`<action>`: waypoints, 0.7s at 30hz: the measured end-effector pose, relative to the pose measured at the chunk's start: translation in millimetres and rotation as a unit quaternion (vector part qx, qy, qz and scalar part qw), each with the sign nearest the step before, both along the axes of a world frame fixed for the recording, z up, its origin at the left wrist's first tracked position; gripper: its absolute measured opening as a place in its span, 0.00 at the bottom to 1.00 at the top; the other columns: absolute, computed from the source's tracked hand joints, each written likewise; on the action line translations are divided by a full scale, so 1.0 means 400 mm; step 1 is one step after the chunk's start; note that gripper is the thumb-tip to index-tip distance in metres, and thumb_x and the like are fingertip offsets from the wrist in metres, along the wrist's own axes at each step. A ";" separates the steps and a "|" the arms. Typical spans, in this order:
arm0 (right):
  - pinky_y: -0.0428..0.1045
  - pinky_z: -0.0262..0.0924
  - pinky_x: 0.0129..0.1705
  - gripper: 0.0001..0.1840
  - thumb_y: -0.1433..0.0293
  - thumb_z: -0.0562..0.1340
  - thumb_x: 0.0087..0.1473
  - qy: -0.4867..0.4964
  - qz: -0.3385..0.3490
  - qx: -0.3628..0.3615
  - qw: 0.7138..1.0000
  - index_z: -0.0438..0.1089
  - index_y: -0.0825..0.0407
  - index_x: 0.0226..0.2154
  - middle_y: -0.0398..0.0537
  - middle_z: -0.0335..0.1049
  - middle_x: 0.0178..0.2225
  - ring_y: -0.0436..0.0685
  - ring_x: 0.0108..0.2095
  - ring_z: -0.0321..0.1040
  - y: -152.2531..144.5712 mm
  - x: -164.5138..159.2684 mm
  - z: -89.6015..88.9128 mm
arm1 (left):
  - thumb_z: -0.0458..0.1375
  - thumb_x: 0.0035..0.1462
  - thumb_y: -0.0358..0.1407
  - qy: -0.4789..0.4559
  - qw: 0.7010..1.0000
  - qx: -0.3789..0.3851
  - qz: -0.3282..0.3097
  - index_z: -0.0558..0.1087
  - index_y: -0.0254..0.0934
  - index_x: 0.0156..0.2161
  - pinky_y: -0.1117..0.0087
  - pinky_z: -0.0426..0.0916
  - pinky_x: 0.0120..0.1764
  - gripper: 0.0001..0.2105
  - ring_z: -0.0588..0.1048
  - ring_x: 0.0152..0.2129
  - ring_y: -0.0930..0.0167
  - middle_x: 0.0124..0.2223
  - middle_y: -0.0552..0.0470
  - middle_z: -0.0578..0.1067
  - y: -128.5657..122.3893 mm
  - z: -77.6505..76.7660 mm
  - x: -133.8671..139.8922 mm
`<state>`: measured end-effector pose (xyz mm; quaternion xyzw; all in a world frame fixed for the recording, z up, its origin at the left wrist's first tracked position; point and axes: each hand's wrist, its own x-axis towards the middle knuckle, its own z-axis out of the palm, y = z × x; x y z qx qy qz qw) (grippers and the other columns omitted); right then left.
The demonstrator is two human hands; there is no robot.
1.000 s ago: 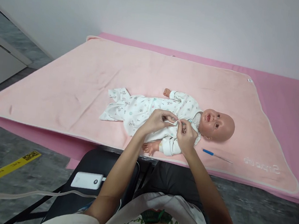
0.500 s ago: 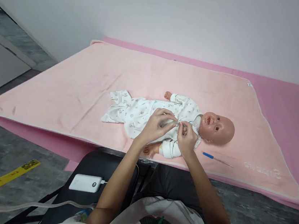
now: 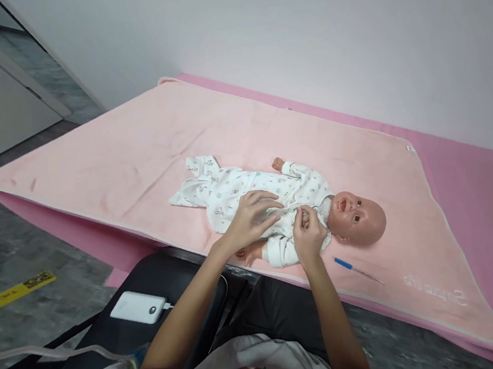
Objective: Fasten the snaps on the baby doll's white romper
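Observation:
A baby doll (image 3: 356,220) lies on its back on a peach blanket (image 3: 144,136), its head to the right. It wears a white patterned top (image 3: 311,186) and matching trousers (image 3: 228,188). Over the doll's chest, my right hand (image 3: 308,231) pinches the front edge of the top between thumb and fingertips. My left hand (image 3: 253,218) hovers over the doll's belly, thumb and fingers apart, with nothing visible between them. Small fastenings on the top are too hidden to make out. One doll hand (image 3: 249,254) shows below my left wrist.
A thin tool with a blue handle (image 3: 343,263) lies on the blanket near the doll's head. Beneath the blanket is a pink cover (image 3: 487,196). A white power bank (image 3: 137,307) with a cable rests on a black chair (image 3: 158,275). Yellow tape (image 3: 3,298) marks the floor.
My left hand has drawn back slightly to the left, away from my right hand, and its fingertips have parted from the top. My right hand keeps its pinch. The view has shifted a little.

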<state>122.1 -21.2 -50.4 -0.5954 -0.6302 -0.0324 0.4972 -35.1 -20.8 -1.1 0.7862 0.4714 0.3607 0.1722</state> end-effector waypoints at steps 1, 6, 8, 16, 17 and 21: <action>0.42 0.51 0.22 0.11 0.68 0.53 0.57 0.000 0.001 -0.001 1.000 0.68 0.54 0.30 0.39 0.64 0.16 0.46 0.16 0.58 0.000 0.001 0.000 | 0.54 0.57 0.38 0.001 1.000 0.003 0.002 0.74 0.43 0.38 0.62 0.54 0.53 0.08 0.64 0.48 0.67 0.48 0.51 0.70 0.000 0.008 0.012; 0.42 0.51 0.22 0.11 0.68 0.53 0.58 -0.002 0.002 0.000 1.000 0.68 0.53 0.30 0.39 0.64 0.16 0.46 0.16 0.59 0.001 0.003 -0.003 | 0.55 0.54 0.38 0.065 0.998 -0.009 0.022 0.75 0.43 0.35 0.56 0.50 0.54 0.07 0.57 0.53 0.61 0.55 0.52 0.65 0.034 0.007 0.065; 0.42 0.51 0.23 0.11 0.68 0.52 0.58 -0.006 0.003 0.003 1.000 0.68 0.53 0.30 0.39 0.63 0.16 0.46 0.16 0.59 0.002 0.003 -0.006 | 0.56 0.53 0.39 0.087 0.996 -0.021 0.029 0.74 0.42 0.37 0.54 0.47 0.55 0.08 0.55 0.54 0.59 0.57 0.52 0.63 0.048 -0.010 0.068; 0.42 0.51 0.23 0.11 0.68 0.52 0.58 -0.008 0.002 0.005 1.000 0.68 0.54 0.30 0.40 0.64 0.16 0.47 0.17 0.60 0.005 0.004 -0.015 | 0.54 0.55 0.38 0.060 0.997 -0.044 -0.035 0.67 0.42 0.47 0.58 0.49 0.55 0.14 0.59 0.53 0.64 0.57 0.50 0.63 0.040 -0.021 0.038; 0.43 0.51 0.23 0.12 0.67 0.52 0.58 -0.007 0.003 0.005 1.000 0.68 0.54 0.30 0.40 0.63 0.16 0.47 0.17 0.60 0.005 0.004 -0.015 | 0.54 0.55 0.39 0.042 0.997 -0.044 -0.040 0.67 0.42 0.47 0.59 0.50 0.55 0.14 0.59 0.53 0.64 0.57 0.50 0.63 0.038 -0.017 0.038; 0.43 0.51 0.23 0.12 0.66 0.52 0.58 -0.005 0.003 0.002 1.000 0.68 0.54 0.30 0.40 0.63 0.16 0.47 0.17 0.60 0.004 0.005 -0.013 | 0.54 0.56 0.41 0.041 0.998 -0.043 -0.035 0.71 0.42 0.40 0.59 0.49 0.55 0.09 0.56 0.54 0.63 0.57 0.51 0.63 0.051 -0.012 0.047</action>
